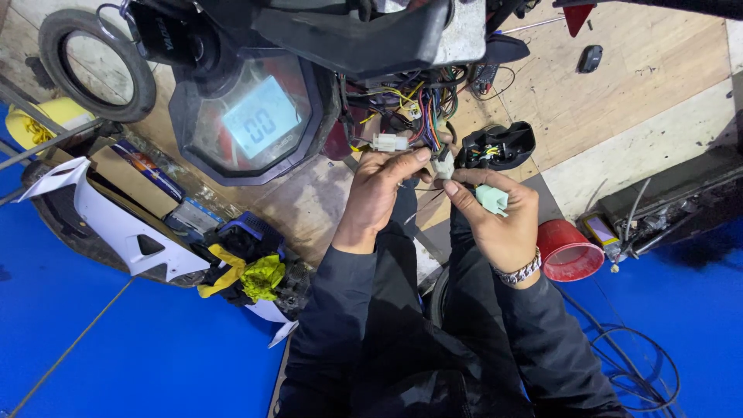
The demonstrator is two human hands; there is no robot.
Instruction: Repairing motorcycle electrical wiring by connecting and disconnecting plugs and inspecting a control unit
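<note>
Two hands [433,197], three pale connectors [443,164], one red bowl [569,251].

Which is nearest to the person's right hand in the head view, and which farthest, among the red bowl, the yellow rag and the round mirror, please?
From the right hand:
1. Red bowl, just beside the wrist, low on the floor.
2. Yellow rag, across on the left-hand side, past both arms.
3. Round mirror, far off in the upper corner beyond the left hand.
</note>
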